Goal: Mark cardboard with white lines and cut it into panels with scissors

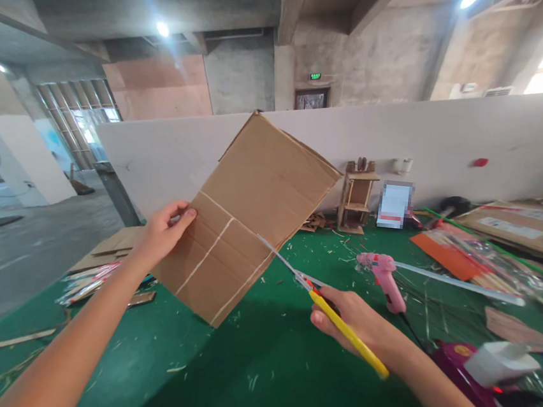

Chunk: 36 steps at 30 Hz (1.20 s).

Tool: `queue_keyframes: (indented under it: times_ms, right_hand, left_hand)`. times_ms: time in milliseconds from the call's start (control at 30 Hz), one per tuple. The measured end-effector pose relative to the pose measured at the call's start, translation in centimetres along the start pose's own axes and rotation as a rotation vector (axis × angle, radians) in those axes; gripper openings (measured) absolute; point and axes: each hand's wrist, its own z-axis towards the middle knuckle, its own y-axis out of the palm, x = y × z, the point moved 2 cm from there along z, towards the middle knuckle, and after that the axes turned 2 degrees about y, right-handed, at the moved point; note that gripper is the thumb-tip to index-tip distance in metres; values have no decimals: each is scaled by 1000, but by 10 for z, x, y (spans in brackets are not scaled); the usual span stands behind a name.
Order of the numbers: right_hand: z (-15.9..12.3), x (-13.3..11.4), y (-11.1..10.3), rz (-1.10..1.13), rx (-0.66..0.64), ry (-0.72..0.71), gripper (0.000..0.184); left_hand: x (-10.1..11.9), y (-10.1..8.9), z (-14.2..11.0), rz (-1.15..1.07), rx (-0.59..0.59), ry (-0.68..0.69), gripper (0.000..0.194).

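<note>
1. The left grip, the person's left hand (pixel 168 229), is closed on the left edge of a flat, rectangular brown cardboard piece (pixel 245 182), thumb on its front face.
2. The right grip, the right hand (pixel 349 316), is curled around the handle of a metal-bladed cutting tool with yellow-and-red handles (pixel 350 332).
3. The tool's narrow blade overlaps the cardboard's right edge, near the pale line crossing its width; two more pale lines run towards its near end.
4. The cardboard is tilted, raised over the green worktop (pixel 245 374).
5. Right of the tool lies a pink plastic glue gun (pixel 388 285); nearer right is a purple-and-white power strip (pixel 457 368) with a white plug-in adapter (pixel 500 365).
6. Far right of the cardboard stands a small brown two-tier stand (pixel 356 207).
7. At near left lies a flat wooden strip (pixel 18 340).
8. On the far side runs a white partition (pixel 161 154).
</note>
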Motion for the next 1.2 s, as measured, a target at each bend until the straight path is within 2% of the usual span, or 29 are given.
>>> queue_keyframes:
  times_ms: [133, 233, 367, 467, 700, 967, 1200]
  right_hand:
    - [1, 0, -2, -17, 4, 13, 49]
    - [2, 1, -4, -43, 7, 51, 51]
    - [2, 2, -5, -63, 12, 79, 52]
    - [1, 1, -5, -80, 18, 79, 52]
    - [1, -3, -5, -142, 37, 75, 50]
    - [0, 6, 0, -153, 52, 50, 49]
    - [-2, 8, 5, -151, 18, -42, 46]
  left_hand:
    - [-7, 0, -10, 128, 47, 11, 39]
    - [-10, 3, -17, 180, 37, 22, 47]
    - [-9, 9, -23, 331, 99, 39, 43]
    - [-6, 10, -24, 393, 103, 67, 37]
    - [0, 6, -22, 438, 135, 85, 34]
    - [0, 7, -23, 411, 108, 80, 36]
    - [6, 8, -25, 414, 74, 110, 34]
